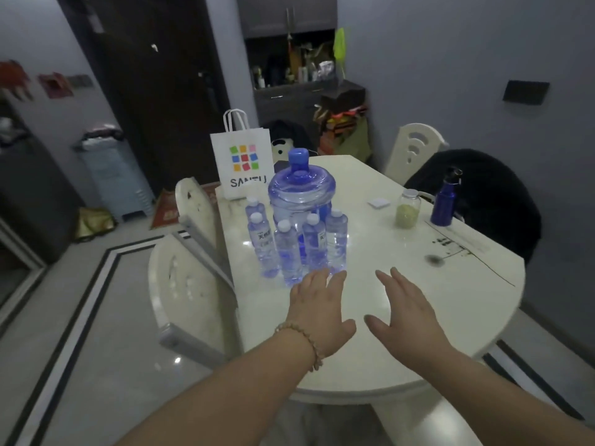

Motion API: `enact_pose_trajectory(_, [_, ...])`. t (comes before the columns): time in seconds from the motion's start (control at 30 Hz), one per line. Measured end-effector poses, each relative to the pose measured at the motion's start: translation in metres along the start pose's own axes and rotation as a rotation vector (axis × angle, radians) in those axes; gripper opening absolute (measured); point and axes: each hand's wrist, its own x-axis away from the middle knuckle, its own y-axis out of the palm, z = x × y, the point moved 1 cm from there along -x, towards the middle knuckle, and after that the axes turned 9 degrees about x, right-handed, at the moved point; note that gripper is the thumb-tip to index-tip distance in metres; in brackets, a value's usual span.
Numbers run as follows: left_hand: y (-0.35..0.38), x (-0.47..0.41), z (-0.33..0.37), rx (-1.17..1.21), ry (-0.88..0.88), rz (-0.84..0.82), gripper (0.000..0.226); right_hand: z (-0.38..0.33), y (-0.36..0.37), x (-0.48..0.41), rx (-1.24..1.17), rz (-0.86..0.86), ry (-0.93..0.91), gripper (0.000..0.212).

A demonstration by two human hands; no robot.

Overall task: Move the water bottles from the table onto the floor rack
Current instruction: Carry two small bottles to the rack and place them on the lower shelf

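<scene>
Several small clear water bottles (pixel 287 252) with white caps stand in a cluster on the white oval table (pixel 386 349). Behind them rises a large blue water jug (pixel 301 188). My left hand (pixel 317 304), wearing a bead bracelet, hovers flat over the table just in front of the nearest bottle, fingers apart and holding nothing. To its right, my right hand (pixel 402 313) is also spread open and empty. No floor rack is clearly recognisable.
A white paper bag (pixel 242 159), a glass jar (pixel 408 208), a dark blue flask (pixel 446 199) and a small white pad (pixel 378 202) sit on the table. White chairs (pixel 190 284) stand at the left, and another, draped in black, at the right. A light blue plastic unit (pixel 112 175) stands on the floor by the left wall.
</scene>
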Motion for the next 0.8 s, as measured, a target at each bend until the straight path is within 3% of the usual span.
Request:
enact_pose_trajectory(0.23, [0.005,-0.066,-0.056,-0.025,-0.061,0.022,0.078,-0.023,0.032,-0.1,-0.011,-0.043,-0.085,0.08])
enact_pose_trajectory(0.37, [-0.004,-0.122,-0.074,-0.011,-0.039,0.059,0.065,-0.028,0.036,-0.159,-0.012,-0.002,-0.102,0.074])
enact_pose_trajectory(0.53, [-0.003,-0.19,-0.086,-0.048,-0.008,0.025,0.075,-0.025,0.045,-0.239,0.087,-0.039,-0.088,0.08])
enact_pose_trajectory(0.8, [0.009,-0.243,-0.1,-0.317,0.169,-0.07,0.064,-0.03,0.072,-0.29,0.561,-0.112,-0.231,0.074])
